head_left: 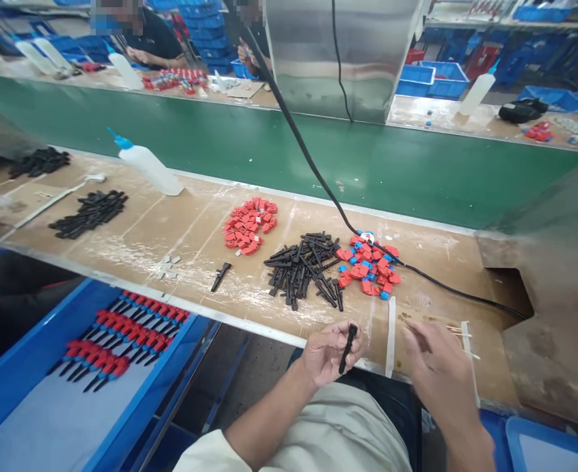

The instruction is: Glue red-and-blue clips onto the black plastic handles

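Observation:
Near the table's front edge, my left hand (332, 354) is closed around a slim black plastic stick-shaped part (348, 349), held tilted with its wider end up. My right hand (439, 367) is off to the right, over a taped patch of board (403, 321). Its thumb and forefinger are bent toward each other; anything between them is too small or hidden to make out. Thin copper-coloured pins (454, 330) lie beside that hand. Beyond my left hand spreads a pile of similar black parts (298, 269), touching a heap of red and blue pieces (370, 269).
A red heap (250, 225) and a single black part (220, 276) lie leftward. A blue tray (37, 347) holds rows of assembled pieces. A white bottle (151, 167) leans near the green belt (289, 157). A black cable (313, 164) crosses the table. Other people sit nearby.

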### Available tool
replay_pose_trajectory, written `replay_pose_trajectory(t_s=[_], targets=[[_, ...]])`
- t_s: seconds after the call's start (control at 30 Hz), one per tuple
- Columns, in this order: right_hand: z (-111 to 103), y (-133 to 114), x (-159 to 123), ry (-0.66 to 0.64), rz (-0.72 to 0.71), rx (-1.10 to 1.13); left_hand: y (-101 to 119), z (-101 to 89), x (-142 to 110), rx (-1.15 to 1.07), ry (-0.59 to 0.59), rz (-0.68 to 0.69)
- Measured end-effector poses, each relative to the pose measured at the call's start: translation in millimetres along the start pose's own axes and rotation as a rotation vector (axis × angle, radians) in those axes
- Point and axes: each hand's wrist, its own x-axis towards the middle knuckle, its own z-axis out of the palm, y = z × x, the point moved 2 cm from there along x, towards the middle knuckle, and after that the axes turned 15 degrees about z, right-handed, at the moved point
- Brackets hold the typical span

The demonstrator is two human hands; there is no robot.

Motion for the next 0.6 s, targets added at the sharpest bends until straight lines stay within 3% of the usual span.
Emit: replay_pose_trajectory(t_s=[0.1, 0.2, 0.3, 0.4, 0.5, 0.6], targets=[[48.7, -10.1, 23.3, -0.031, -0.038, -0.14, 9.3, -3.9, 1.7, -0.021, 0.001, 0.069], [83.2, -11.2, 40.7, -0.05, 0.015, -0.368, 12.1, -6.6, 4.0, -0.026, 0.003, 0.099], [97.4, -10.5, 47.0, -0.109, 0.092, -0.493, 12.5, -7.3, 6.1, -0.021, 0.011, 0.108], [97.9, -8.8, 43.5, -0.146, 0.146, -0.509, 13.0, -5.4, 8.3, -0.02, 0.018, 0.107], [88.1, -1.9, 36.2, -0.164, 0.239, -0.274, 14.0, -2.5, 10.0, -0.025, 0.023, 0.103], [70.3, 9.4, 29.7, -0.351, 0.451, 0.349, 14.4, -1.3, 10.7, -0.027, 0.03, 0.101]])
